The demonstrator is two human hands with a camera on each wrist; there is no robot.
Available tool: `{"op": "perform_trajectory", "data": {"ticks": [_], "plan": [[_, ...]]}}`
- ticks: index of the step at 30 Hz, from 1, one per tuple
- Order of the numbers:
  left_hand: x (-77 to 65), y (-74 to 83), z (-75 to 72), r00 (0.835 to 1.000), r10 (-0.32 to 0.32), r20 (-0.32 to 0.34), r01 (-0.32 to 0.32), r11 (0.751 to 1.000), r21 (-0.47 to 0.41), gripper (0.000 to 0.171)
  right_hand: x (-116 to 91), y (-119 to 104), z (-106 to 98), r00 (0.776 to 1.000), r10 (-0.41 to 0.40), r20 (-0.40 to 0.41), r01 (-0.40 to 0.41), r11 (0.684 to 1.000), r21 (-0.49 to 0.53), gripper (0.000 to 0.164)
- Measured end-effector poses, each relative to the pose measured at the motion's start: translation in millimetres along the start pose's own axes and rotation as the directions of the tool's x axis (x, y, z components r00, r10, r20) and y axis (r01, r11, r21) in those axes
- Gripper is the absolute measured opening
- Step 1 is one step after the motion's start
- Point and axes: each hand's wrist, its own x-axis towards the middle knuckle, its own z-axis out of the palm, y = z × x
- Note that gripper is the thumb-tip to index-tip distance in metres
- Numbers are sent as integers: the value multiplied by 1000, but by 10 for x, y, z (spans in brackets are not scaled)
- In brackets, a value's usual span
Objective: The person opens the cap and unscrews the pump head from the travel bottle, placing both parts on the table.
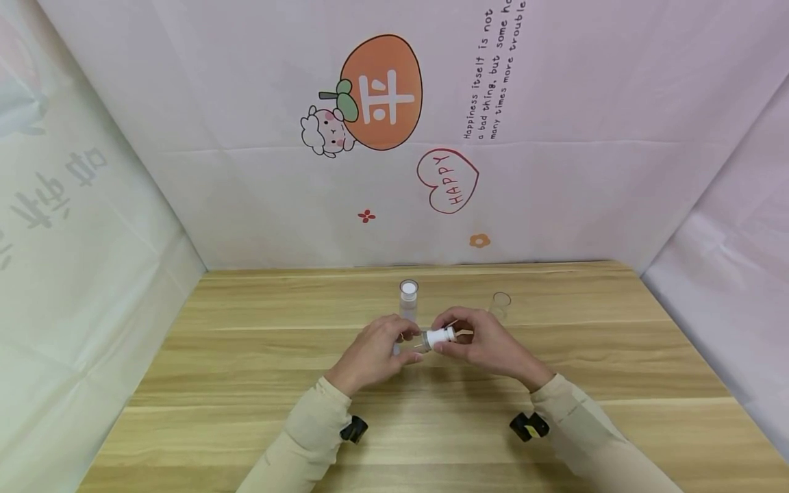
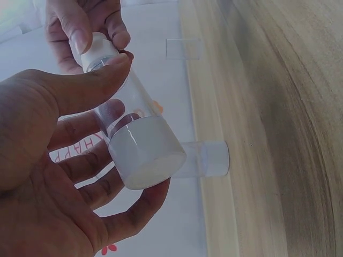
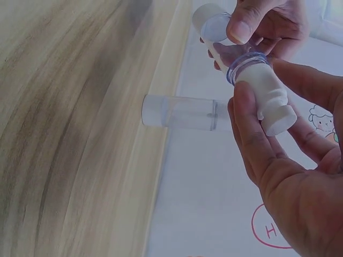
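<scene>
My left hand grips a clear plastic bottle with a white base, thumb on one side and fingers around the other. At its neck my right hand pinches the white pump top between thumb and fingers. The bottle is tilted above the table, its pump end toward the right hand. In the right wrist view, a clear ring shows where pump top and body meet. Behind the hands a second clear bottle with a white base stands upright on the table.
A clear open cap stands on the wooden table, just beyond the right hand. Printed white cloth hangs at the table's back edge, and more cloth hangs at both sides.
</scene>
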Motion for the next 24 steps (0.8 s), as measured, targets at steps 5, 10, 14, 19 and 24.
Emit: {"op": "perform_trajectory", "data": {"ticks": [5,10,14,19,24], "plan": [[3,-2,6,1000,0,3,0,1000,-2,31,1,21,12,999,-28,-22,28,1000,13,18],[6,-7,16,1000,-5,9,5,1000,-9,31,-6,37,15,999,-43,-29,43,999,16,17],[8,-21,21,1000,-9,14,10,1000,-3,31,-17,50,10,997,-59,-40,59,998,4,19],[-1,-41,17,999,-32,26,32,999,-7,32,-42,72,-12,996,-53,-70,52,999,-12,23],[-22,-59,22,999,-48,20,48,999,-6,33,-81,87,-52,995,-45,-90,43,999,-23,24]]}}
